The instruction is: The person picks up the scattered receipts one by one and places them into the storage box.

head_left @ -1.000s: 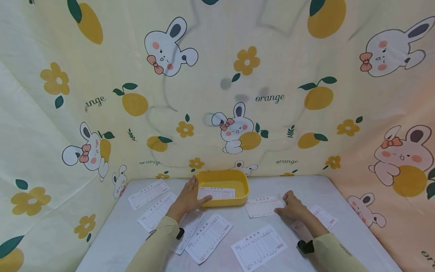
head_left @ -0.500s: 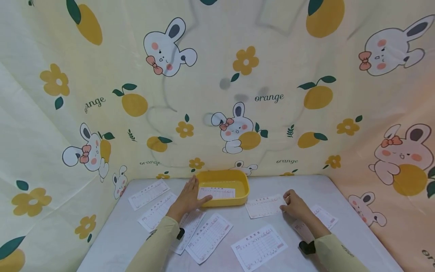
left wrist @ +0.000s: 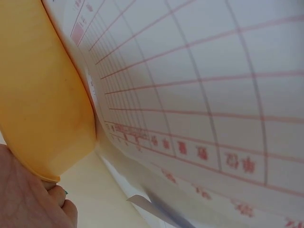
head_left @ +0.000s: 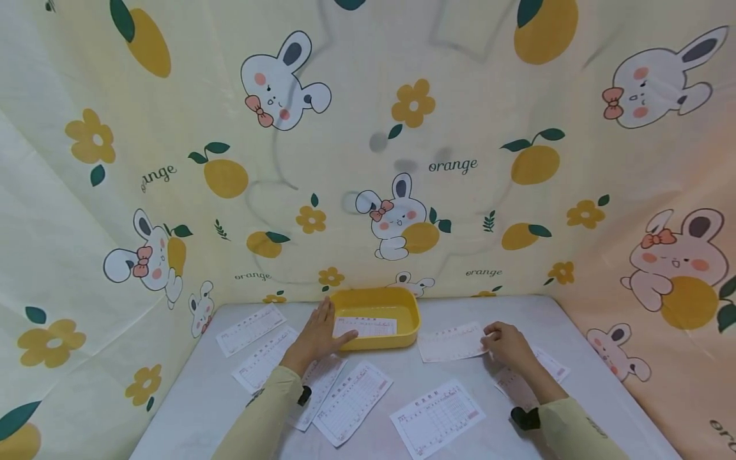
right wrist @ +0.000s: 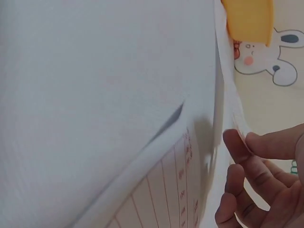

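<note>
My left hand holds the left front corner of a yellow plastic basket, fingers along its outer left side and thumb over the front rim. A printed receipt slip lies inside the basket. With thumb and index finger, my right hand pinches the right edge of another receipt slip, just right of the basket. In the right wrist view, that slip appears edge-on, running up from the thumb. Below the basket, the left wrist view shows a red-ruled slip up close.
Several more receipt slips lie on the white-covered table: two at the far left, a pair at front left, one at front centre. Another slip is partly under my right forearm. A patterned cloth surrounds the table.
My right thumb has drawn back from the slip's face to its right edge. The pinched slip has shifted slightly right and its angle has changed. My left hand and the basket have stayed put.
</note>
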Available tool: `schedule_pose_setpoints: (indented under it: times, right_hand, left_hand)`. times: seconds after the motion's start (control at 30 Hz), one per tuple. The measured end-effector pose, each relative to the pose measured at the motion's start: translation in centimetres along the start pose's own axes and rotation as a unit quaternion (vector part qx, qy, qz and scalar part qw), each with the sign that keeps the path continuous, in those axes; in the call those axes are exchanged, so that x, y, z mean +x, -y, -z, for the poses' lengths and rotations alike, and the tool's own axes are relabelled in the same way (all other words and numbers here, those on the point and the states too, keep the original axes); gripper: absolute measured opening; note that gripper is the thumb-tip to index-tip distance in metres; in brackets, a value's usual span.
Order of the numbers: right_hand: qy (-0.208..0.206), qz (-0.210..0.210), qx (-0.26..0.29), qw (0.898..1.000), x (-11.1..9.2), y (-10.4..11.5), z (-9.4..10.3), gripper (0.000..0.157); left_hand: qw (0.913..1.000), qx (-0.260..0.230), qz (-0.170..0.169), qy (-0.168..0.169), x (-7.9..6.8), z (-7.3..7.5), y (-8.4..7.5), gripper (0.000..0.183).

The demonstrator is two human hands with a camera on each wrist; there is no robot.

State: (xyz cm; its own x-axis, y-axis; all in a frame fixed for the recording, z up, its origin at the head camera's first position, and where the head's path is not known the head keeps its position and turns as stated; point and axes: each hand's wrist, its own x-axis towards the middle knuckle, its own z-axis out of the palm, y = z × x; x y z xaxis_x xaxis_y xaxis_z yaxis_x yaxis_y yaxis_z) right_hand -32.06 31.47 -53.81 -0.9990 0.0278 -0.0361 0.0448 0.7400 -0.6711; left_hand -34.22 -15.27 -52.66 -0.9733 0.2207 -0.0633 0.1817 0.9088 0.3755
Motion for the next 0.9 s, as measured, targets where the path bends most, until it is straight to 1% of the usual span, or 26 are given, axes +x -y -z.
schedule_pose_setpoints:
  times: [0.17,0.27,0.53,0.67,0.83,0.9]
  right_hand:
    - [-0.013,0.012,0.01,1.0,0.0,0.0,0.5,0.023]
    - [-0.022,0.019,0.015,0.999,-0.1,0.1,0.9,0.022]
    - [-0.049,0.042,0.032,0.997,-0.1,0.4,1.5,0.023]
    - [-0.07,0.05,0.041,0.995,-0.2,0.5,1.7,0.026]
    - [-0.099,0.055,0.048,0.992,-0.5,0.6,1.9,0.028]
    - [-0.108,0.057,0.058,0.991,-0.6,0.7,1.9,0.029]
  left_hand:
    - [1.0,-0.003,-0.003,-0.003,-0.1,0.1,0.0,0.114]
    - [1.0,0.001,-0.007,-0.004,0.0,0.1,0.1,0.115]
    - [0.9999,-0.004,-0.007,-0.007,0.3,-0.1,0.3,0.114]
    - [0.9999,-0.005,-0.01,-0.011,0.4,-0.2,0.5,0.113]
    - [0.9998,0.002,-0.017,-0.008,0.3,-0.3,0.6,0.115]
    - [0.9999,0.001,-0.015,-0.006,0.3,-0.3,0.5,0.116]
